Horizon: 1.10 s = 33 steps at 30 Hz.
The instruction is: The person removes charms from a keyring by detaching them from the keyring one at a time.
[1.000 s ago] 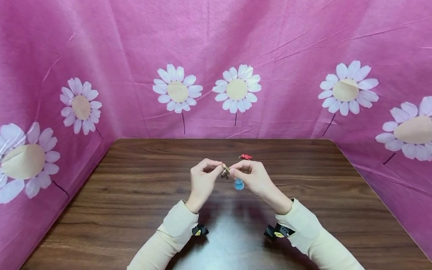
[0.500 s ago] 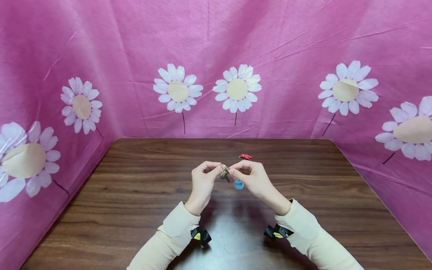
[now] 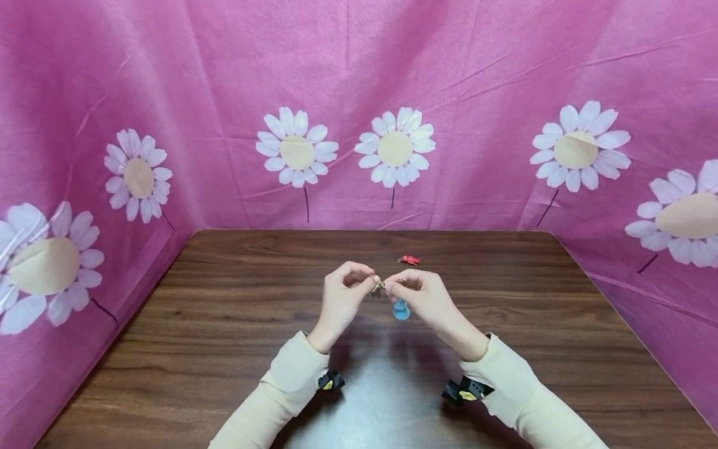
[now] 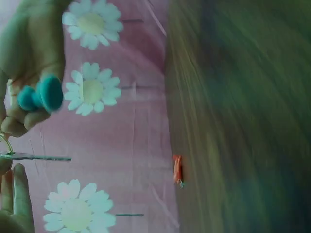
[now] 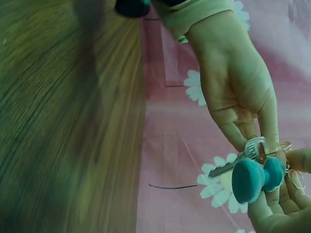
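Both hands meet above the table, fingertips close together. The left hand (image 3: 343,302) pinches a thin gold key ring (image 3: 377,285) between thumb and forefinger; a metal key (image 5: 223,167) hangs from it, its head right at those fingers. With thumb and forefinger, the right hand (image 3: 433,302) pinches the gold ring part (image 5: 296,179) on its side. Below the right fingers dangles a blue, spool-shaped charm (image 3: 401,310), which shows large in both wrist views. The fingertips partly hide where the rings join.
A small red figure-shaped charm (image 3: 411,260) lies on the brown wooden table (image 3: 224,337) beyond the right hand. Pink cloth (image 3: 477,75) with white daisies encloses the table at the back and sides. Black cameras (image 3: 460,391) are strapped to both wrists.
The left hand has moved slightly right, and the right hand slightly right and down. Key and ring have turned between the fingers. The blue charm hangs a little farther right.
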Each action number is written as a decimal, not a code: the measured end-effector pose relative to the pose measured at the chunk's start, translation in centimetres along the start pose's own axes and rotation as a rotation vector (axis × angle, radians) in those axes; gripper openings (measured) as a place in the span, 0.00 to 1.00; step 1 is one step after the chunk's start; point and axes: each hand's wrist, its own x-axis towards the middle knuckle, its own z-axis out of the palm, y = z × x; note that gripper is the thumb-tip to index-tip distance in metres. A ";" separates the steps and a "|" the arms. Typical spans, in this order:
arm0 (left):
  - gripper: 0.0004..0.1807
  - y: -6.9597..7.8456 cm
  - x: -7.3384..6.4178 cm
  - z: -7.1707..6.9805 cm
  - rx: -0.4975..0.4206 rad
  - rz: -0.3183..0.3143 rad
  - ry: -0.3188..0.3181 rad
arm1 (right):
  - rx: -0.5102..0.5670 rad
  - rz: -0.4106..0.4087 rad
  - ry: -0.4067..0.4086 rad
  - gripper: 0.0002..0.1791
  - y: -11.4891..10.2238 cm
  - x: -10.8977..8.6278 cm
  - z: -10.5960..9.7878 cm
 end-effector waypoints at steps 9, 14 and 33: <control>0.08 -0.4 0.7 -0.4 0.443 0.722 0.028 | 0.060 0.121 -0.006 0.10 -0.3 -0.1 -0.3; 0.02 -0.1 0.7 -0.8 0.704 0.969 0.007 | 0.053 0.085 -0.034 0.11 0.2 0.0 -0.4; 0.05 -1.1 0.7 -0.3 0.335 0.725 0.120 | 0.051 -0.059 0.044 0.10 0.4 0.3 0.5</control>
